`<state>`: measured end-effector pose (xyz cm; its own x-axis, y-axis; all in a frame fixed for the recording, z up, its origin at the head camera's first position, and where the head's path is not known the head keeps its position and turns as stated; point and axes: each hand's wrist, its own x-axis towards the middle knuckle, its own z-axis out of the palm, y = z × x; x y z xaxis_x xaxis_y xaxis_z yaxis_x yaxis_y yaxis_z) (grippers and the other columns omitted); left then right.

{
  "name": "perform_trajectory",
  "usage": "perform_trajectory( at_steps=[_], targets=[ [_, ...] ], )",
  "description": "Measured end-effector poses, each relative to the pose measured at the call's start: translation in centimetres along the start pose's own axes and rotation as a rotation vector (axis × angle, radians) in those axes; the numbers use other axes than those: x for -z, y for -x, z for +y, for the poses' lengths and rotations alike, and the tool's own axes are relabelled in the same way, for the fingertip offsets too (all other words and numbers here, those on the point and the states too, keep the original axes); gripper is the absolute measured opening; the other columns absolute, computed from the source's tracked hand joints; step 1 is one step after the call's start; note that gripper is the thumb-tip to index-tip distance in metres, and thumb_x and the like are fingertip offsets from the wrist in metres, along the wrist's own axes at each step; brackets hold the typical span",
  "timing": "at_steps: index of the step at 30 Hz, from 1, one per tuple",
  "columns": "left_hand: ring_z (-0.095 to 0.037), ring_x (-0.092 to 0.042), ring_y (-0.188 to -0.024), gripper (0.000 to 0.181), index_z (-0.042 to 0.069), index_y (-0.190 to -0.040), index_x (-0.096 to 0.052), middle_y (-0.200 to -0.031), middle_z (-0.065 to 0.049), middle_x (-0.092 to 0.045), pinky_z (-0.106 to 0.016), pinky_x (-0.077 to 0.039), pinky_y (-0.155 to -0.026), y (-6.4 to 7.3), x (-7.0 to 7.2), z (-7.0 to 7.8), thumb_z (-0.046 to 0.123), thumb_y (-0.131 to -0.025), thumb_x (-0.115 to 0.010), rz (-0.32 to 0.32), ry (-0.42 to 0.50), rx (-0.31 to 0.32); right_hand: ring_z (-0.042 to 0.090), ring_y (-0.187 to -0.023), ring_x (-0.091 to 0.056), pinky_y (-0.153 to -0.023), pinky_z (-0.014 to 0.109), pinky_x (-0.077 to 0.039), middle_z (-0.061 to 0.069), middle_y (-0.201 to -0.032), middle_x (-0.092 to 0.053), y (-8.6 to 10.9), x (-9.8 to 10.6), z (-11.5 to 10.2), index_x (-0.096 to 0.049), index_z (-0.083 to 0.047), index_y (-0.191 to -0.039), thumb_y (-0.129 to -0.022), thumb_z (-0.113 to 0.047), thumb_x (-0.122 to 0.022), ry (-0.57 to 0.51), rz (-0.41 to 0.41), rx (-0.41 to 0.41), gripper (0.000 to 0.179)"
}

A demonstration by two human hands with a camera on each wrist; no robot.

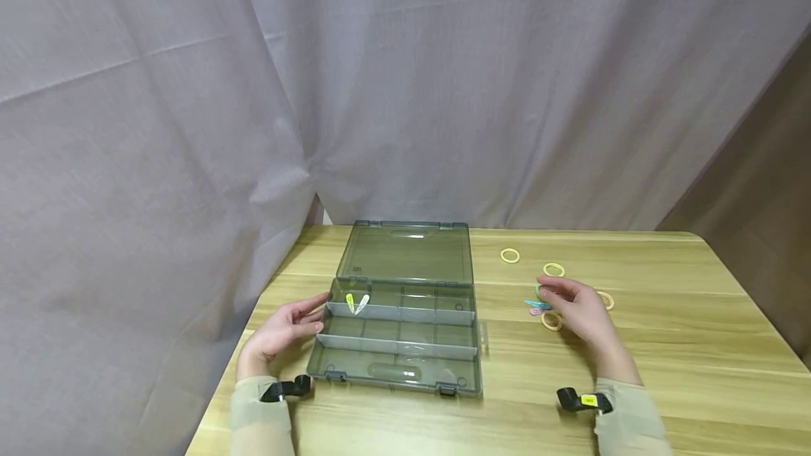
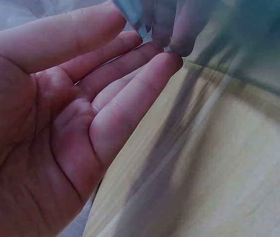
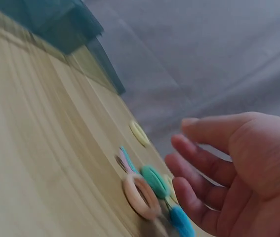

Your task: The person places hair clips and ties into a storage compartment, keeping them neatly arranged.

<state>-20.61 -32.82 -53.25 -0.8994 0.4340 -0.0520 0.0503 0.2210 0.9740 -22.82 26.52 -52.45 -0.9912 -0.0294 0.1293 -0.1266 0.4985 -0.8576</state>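
A grey see-through organizer box (image 1: pixel 437 333) lies with its lid folded back. Its far compartment holds a yellow snap hair clip (image 1: pixel 350 301) and a white one (image 1: pixel 363 302). My left hand (image 1: pixel 279 333) touches the box's left side with extended fingertips (image 2: pixel 164 61). Above a loose group of hair accessories is my right hand (image 1: pixel 579 308), thumb and fingers apart in the right wrist view, holding nothing. Near it are a blue clip (image 1: pixel 536 305), a pale purple clip (image 1: pixel 536 312), a peach hair tie (image 3: pixel 136 197) and a green hair tie (image 3: pixel 154 181), partly hidden in the head view.
Yellow hair ties (image 1: pixel 510 256) lie farther back, one (image 1: pixel 554 270) just beyond my right hand. An orange hair tie (image 1: pixel 607 300) sits right of that hand. The lid (image 1: pixel 405 259) extends toward the grey curtain (image 1: pixel 443 90) behind the wooden table (image 1: pixel 690 343).
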Motion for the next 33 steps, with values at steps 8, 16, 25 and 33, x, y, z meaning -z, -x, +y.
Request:
perform_trajectory(
  at_steps=[8, 16, 25, 33],
  targets=[
    [-0.05, -0.036, -0.149, 0.07, -0.01, -0.162, -0.032, -0.169, -0.026, -0.026, -0.022, -0.045, -0.112, 0.2, -0.1, 0.2, -0.003, -0.101, -0.066, 0.005, 0.004, 0.003, 0.018, -0.102, -0.07, -0.079, 0.014, -0.051, 0.018, -0.118, -0.078, 0.8, 1.4, 0.5, -0.076, 0.001, -0.125, -0.102, -0.016, -0.075, 0.17, -0.014, -0.004, 0.029],
    [-0.051, -0.036, -0.149, 0.07, -0.01, -0.162, -0.032, -0.169, -0.026, -0.027, -0.021, -0.044, -0.112, 0.1, -0.2, 0.2, -0.002, -0.101, -0.066, 0.008, 0.003, 0.001, 0.028, -0.109, -0.071, -0.081, 0.013, -0.051, 0.019, -0.121, -0.077, 0.7, 1.3, 1.3, -0.077, 0.001, -0.123, -0.1, -0.014, -0.077, 0.208, -0.047, 0.004, 0.027],
    [-0.051, -0.036, -0.149, 0.07, -0.01, -0.162, -0.032, -0.17, -0.025, -0.027, -0.022, -0.045, -0.112, 0.0, -0.1, 0.2, -0.002, -0.101, -0.066, 0.003, 0.003, 0.001, 0.027, -0.102, -0.073, -0.079, 0.024, -0.056, 0.018, -0.117, -0.078, 0.5, 0.9, 2.0, -0.077, -0.001, -0.124, -0.101, -0.016, -0.076, 0.251, -0.077, 0.013, 0.028],
    [-0.051, -0.036, -0.149, 0.071, -0.01, -0.162, -0.032, -0.17, -0.025, -0.027, -0.021, -0.045, -0.111, 0.0, -0.1, 0.2, 0.002, -0.101, -0.068, 0.001, 0.007, -0.002, 0.031, -0.099, -0.074, -0.085, 0.043, -0.058, 0.014, -0.109, -0.079, 0.5, 0.4, 1.9, -0.079, -0.003, -0.119, -0.101, -0.017, -0.075, 0.326, -0.043, 0.034, 0.023]
  ],
)
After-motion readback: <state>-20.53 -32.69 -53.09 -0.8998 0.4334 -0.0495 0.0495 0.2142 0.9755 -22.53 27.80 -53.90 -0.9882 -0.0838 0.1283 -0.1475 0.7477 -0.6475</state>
